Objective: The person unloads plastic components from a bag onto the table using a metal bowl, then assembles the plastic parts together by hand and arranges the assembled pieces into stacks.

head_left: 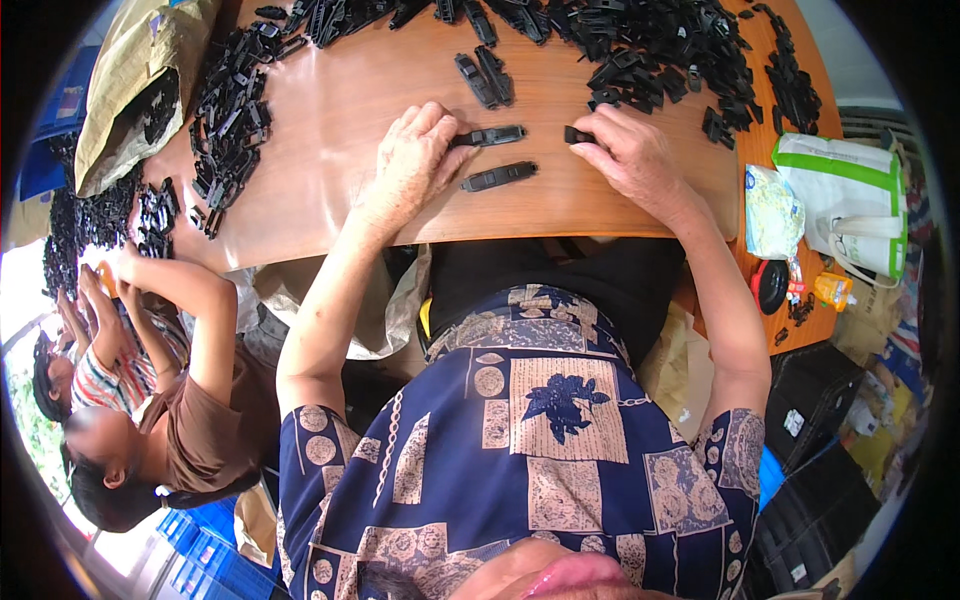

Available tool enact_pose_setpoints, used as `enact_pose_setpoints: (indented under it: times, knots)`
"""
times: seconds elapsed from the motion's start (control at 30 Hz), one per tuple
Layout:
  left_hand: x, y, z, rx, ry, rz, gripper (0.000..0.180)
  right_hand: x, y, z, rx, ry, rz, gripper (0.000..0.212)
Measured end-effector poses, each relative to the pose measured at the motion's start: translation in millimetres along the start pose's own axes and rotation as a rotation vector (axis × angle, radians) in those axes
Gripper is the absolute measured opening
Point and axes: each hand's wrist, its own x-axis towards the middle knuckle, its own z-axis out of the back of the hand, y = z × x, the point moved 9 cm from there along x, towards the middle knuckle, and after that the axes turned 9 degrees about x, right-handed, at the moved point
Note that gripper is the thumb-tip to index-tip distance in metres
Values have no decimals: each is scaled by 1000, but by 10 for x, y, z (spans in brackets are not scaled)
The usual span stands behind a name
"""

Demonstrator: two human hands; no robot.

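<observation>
My left hand [420, 150] is closed on one end of a long black plastic part [495, 135], which lies level just above or on the wooden table. Between the thumb and fingers of my right hand [625, 150] is a small black plastic piece [575, 135], apart from the long part. A similar long black part [500, 177] lies on the table nearer to me, below my left fingers. Two more long parts [484, 77] rest side by side beyond my hands.
Heaps of black parts [650, 40] cover the far right of the table [340, 110], with more parts [230, 130] at left beside an open sack [150, 80]. A white-green bag [840, 200] and a black round lid [770, 287] stand right. Two people [200, 400] sit at left.
</observation>
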Motion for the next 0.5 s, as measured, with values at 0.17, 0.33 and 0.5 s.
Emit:
enact_pose_setpoints:
  times: [0.17, 0.33, 0.5]
  knots:
    - [57, -105, -47, -61, 26, -53, 22, 309, 232, -226, 30, 137, 161, 17]
    - [50, -80, -26, -113, 37, -24, 23, 367, 254, -317, -40, 275, 135, 15]
    - [54, -70, -56, -121, 80, 1, 22, 318, 273, -375, -31, 299, 74, 21]
